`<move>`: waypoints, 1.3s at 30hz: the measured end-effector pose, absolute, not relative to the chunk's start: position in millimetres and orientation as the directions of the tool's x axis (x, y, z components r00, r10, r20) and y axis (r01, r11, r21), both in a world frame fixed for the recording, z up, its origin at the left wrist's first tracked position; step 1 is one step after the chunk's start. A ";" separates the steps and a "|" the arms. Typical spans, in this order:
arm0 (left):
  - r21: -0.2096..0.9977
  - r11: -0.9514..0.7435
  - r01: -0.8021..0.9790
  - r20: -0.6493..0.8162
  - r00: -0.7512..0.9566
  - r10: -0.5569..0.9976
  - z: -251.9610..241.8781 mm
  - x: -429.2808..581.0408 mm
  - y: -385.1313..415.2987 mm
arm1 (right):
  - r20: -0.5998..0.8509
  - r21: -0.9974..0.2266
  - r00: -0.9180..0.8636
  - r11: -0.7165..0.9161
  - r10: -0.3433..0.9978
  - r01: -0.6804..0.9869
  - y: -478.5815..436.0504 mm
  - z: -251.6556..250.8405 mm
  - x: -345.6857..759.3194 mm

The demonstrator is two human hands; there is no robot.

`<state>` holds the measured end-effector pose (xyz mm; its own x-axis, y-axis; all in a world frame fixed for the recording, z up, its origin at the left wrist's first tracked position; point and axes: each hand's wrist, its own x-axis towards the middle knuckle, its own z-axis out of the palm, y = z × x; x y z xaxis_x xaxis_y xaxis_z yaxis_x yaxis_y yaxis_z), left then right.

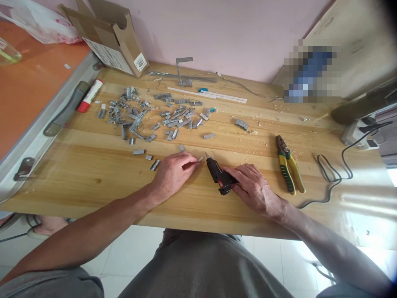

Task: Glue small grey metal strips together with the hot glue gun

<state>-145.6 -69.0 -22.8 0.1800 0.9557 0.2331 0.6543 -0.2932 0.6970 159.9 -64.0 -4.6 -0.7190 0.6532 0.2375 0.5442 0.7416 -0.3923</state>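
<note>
Between the thumb and fingers of my left hand (173, 173) is pinched a small grey strip (200, 159), its end sticking out to the right. My right hand (256, 186) grips a black hot glue gun (221, 176) by its handle. The gun's nozzle points up and left, close beside the strip; whether they touch I cannot tell. Just beyond my left hand lie several loose grey pieces, among them a flat one (209, 136) and a darker one (154, 165). A larger heap of grey metal-looking pieces (127, 109) spreads over the table behind.
Pliers with yellow-green handles (290, 167) lie right of my right hand, near a black cord (330, 182). White glue sticks (207, 95) and an L-shaped grey piece (184, 60) are at the back. A cardboard box (108, 37) and a red-capped marker (90, 96) stand left.
</note>
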 end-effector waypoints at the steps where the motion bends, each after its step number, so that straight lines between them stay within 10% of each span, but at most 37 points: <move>1: 0.696 -0.294 0.655 0.236 0.178 0.955 -22.7 -145.4 -69.1 | 0.238 -0.398 -0.718 0.740 0.654 0.542 -65.3 -7.3 159.9; 39: 0.620 -0.445 0.646 0.396 0.232 0.888 -25.1 -145.5 -67.0 | 0.205 -0.442 -0.736 0.732 0.645 0.518 -63.8 -10.1 153.5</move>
<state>-145.5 -67.0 -25.1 0.2323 0.8884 0.3961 0.6458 -0.4453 0.6201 153.5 -63.8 -10.1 -0.7358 0.6452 0.2055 0.5182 0.7319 -0.4424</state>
